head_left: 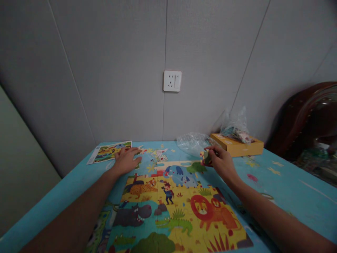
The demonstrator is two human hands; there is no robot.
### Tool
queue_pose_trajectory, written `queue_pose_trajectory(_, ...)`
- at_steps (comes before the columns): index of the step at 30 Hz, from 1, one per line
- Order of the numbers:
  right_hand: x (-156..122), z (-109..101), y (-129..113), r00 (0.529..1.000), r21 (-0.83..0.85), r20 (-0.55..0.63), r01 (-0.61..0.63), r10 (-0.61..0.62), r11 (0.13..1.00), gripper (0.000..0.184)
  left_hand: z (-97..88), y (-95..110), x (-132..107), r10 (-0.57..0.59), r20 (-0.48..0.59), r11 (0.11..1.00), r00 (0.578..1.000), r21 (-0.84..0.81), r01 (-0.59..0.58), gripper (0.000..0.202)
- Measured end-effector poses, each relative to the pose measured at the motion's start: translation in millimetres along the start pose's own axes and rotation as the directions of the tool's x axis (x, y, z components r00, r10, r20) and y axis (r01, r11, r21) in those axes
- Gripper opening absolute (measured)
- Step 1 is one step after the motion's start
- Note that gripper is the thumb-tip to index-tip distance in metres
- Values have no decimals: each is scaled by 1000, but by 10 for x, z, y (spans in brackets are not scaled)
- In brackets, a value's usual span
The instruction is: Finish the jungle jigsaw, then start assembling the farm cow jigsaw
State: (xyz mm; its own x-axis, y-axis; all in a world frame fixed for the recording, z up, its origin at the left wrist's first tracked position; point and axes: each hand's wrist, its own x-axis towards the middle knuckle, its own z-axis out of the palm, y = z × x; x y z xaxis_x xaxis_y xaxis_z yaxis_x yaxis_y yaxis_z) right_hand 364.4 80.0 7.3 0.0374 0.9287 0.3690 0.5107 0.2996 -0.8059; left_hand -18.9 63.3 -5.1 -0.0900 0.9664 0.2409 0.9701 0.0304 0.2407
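A jigsaw puzzle (181, 207) with animals on it lies joined on the table; its top corners have gaps at the left and right. My right hand (219, 160) pinches a small puzzle piece (206, 159), held just off the puzzle's upper right edge. Over the table by the upper left gap, my left hand (125, 161) is open with fingers spread, palm down. What lies under its fingers is partly hidden. A printed picture sheet (101, 154) lies behind and left of that hand.
A yellow box (244, 150) stands at the back right, with a clear plastic bag (235, 123) on top. Another clear plastic bag (193, 142) lies beside it. The light blue patterned tabletop (263, 175) meets the grey wall. A brown leather chair (302, 116) stands at right.
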Motion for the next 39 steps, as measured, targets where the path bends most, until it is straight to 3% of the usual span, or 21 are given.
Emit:
queue_pose_trajectory(3, -102, 111, -119, 998, 34, 7, -62, 62, 997, 35, 12, -1, 11, -24, -15, 1000, 1000, 6, 24, 52)
queue_pose_trajectory(8, -266, 246, -315, 987, 93, 154, -59, 44, 994, 33, 16, 21, 65, -79, -34, 997, 996, -5, 79, 60)
queue_pose_trajectory(16, -306, 263, -359, 967, 72, 253, -32, 13, 997, 32, -20, 38, 91, -68, -56, 997, 996, -48, 66, 58)
queue_pose_trajectory(20, -391, 308, -466, 921, 150, 385, -132, 65, 980, 30, -63, 76, 61, 13, -99, 996, 995, -91, -22, 65)
queue_pose_trajectory(23, -477, 325, -578, 887, 95, 462, -39, -10, 995, 25, -138, 223, -43, 125, -172, 981, 977, -125, -148, 64)
queue_pose_trajectory(25, -512, 310, -642, 903, 98, 425, 21, -61, 995, 32, -194, 418, -188, 208, -251, 957, 945, -147, -250, 61)
queue_pose_trajectory(28, -526, 267, -700, 882, 311, 460, -51, -104, 949, 51, -241, 822, -497, 531, -401, 740, 747, -209, -639, 56)
queue_pose_trajectory(30, -507, 232, -706, 837, 387, 535, -120, -117, 914, 52, -234, 1075, -704, 685, -395, 551, 612, -270, -790, 60)
queue_pose_trajectory(31, -485, 209, -697, 822, 385, 558, -136, -113, 913, 48, -220, 1167, -788, 739, -357, 482, 572, -313, -818, 64)
queue_pose_trajectory(33, -403, 132, -655, 823, 338, 561, -135, -85, 931, 37, -184, 1254, -896, 776, -280, 454, 565, -375, -809, 74)
queue_pose_trajectory(35, -278, 7, -583, 852, 261, 523, -122, -34, 958, 34, -147, 1222, -923, 805, -159, 479, 571, -395, -784, 84)
queue_pose_trajectory(36, -209, -68, -540, 870, 207, 493, -118, 0, 971, 33, -131, 1180, -915, 818, -87, 497, 569, -392, -774, 84)
queue_pose_trajectory(39, -43, -266, -408, 853, 24, 512, -129, 98, 991, 31, -95, 1057, -858, 818, 109, 560, 564, -372, -740, 62)
